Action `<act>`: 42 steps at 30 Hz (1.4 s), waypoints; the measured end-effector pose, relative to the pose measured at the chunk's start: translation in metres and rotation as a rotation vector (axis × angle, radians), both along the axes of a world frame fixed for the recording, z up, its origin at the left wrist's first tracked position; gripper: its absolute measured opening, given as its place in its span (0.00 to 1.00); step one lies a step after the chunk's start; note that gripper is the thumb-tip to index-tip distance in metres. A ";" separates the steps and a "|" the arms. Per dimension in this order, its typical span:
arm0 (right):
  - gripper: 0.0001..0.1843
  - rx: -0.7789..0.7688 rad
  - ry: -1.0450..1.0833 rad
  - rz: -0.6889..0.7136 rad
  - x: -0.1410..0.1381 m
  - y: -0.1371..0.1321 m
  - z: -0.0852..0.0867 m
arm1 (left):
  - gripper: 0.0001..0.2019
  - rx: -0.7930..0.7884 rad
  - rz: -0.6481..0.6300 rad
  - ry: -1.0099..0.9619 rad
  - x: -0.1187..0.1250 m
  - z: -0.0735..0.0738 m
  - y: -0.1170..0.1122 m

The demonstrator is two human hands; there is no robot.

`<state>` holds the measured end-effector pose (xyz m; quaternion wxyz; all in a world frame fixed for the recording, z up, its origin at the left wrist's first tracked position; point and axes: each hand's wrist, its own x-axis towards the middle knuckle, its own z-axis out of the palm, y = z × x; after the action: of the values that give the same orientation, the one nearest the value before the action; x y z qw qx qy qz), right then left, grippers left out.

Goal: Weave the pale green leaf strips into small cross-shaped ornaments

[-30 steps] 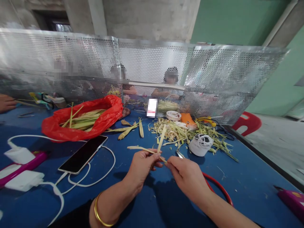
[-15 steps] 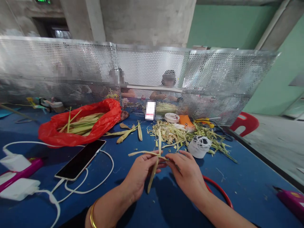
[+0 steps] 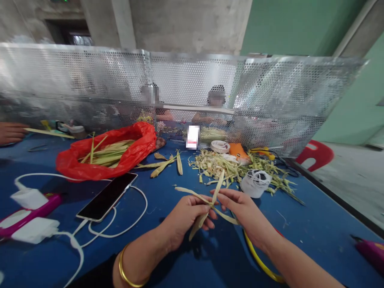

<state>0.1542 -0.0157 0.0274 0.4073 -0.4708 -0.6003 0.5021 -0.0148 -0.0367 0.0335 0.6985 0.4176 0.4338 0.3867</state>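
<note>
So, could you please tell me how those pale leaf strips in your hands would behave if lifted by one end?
Probably springy rather than floppy: the leaf strips stick out past the left hand and right hand with only a gentle curve. Likely light, being thin and narrow. They may split if pinched hard, judging by the shredded scraps.

A co-worker's hand [image 3: 10,133] is running off the frame at nine o'clock; the right hand [image 3: 243,210] is covering part of a hoop [image 3: 254,256] at five o'clock.

A shared craft workshop: blue worktable [image 3: 168,188] of leaf scraps [image 3: 228,166], perforated metal divider [image 3: 186,88], co-workers [image 3: 216,108] behind.
</note>
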 end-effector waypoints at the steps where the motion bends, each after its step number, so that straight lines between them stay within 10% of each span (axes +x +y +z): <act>1: 0.16 -0.049 0.072 0.014 -0.001 -0.001 0.001 | 0.12 -0.005 -0.019 0.011 0.000 0.000 0.000; 10: 0.11 0.079 0.149 -0.015 -0.008 -0.005 -0.003 | 0.13 -0.056 -0.036 0.027 -0.001 -0.007 0.002; 19: 0.06 0.597 -0.163 0.068 0.002 0.002 0.003 | 0.08 -0.099 0.067 -0.349 -0.004 -0.007 0.006; 29: 0.06 0.926 -0.441 -0.026 0.002 0.002 0.004 | 0.10 -0.115 0.023 -0.237 -0.001 0.001 0.002; 42: 0.07 0.911 -0.479 0.056 0.006 0.007 0.000 | 0.11 -0.144 -0.049 -0.107 -0.007 0.001 0.001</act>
<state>0.1605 -0.0092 0.0276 0.4087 -0.3311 -0.8468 0.0785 -0.0215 -0.0352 0.0347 0.7582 0.3554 0.4123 0.3589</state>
